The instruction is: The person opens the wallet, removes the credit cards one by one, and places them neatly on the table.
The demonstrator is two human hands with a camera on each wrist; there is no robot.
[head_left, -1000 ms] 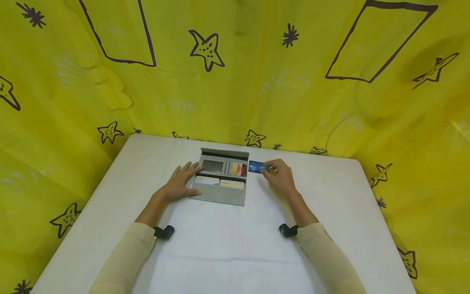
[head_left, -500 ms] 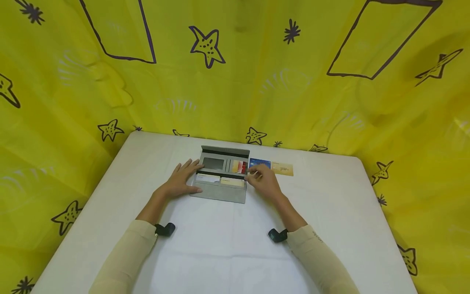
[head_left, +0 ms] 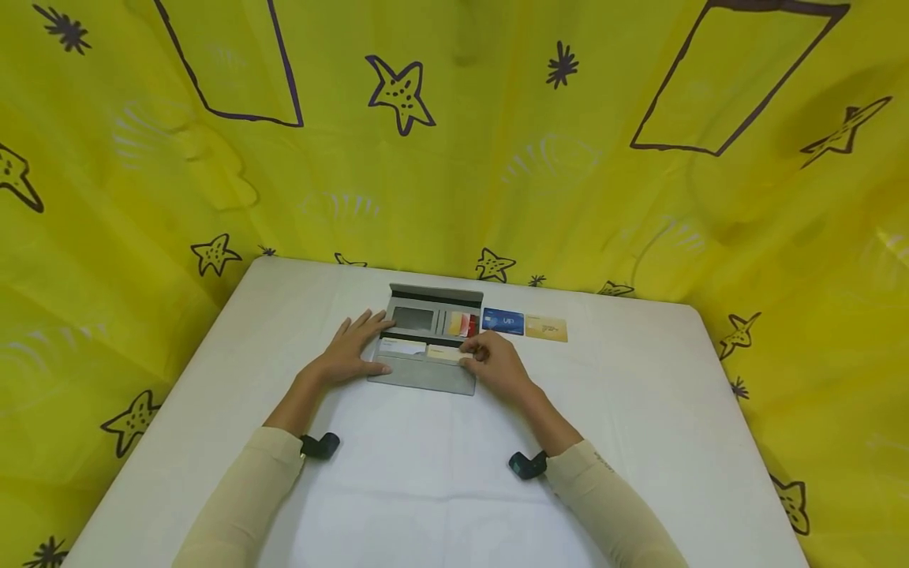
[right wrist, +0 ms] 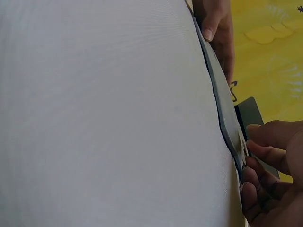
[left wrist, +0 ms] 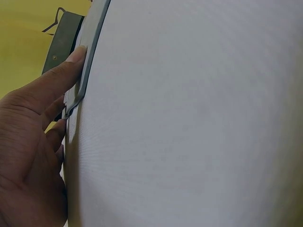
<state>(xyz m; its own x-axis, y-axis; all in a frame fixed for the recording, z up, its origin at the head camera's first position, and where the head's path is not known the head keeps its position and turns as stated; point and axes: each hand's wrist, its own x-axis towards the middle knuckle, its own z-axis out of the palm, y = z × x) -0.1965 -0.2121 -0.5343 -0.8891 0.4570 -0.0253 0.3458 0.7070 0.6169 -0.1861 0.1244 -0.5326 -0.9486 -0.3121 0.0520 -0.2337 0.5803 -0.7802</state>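
Note:
A grey long wallet (head_left: 426,380) lies unfolded near the table's far side. My left hand (head_left: 346,353) rests along its left edge, fingers spread; in the left wrist view the thumb (left wrist: 75,56) lies on the lower flap. At the wallet's right edge, my right hand (head_left: 500,367) pinches the right end of a pale yellow card (head_left: 442,354) in the lower pocket. Beside that card sits a white card (head_left: 402,347). The upper panel bears a dark window (head_left: 413,318) and several overlapping cards (head_left: 458,324), yellow through red.
Right of the wallet, a blue VIP card (head_left: 503,321) and a gold card (head_left: 546,328) lie side by side on the white tabletop (head_left: 419,473). A yellow curtain (head_left: 454,158) with starfish drawings hangs close behind the table's far edge.
My right hand has let go of the blue card, leaving it beside the gold one, and moved left and nearer to the pale yellow card. The left hand stays in place.

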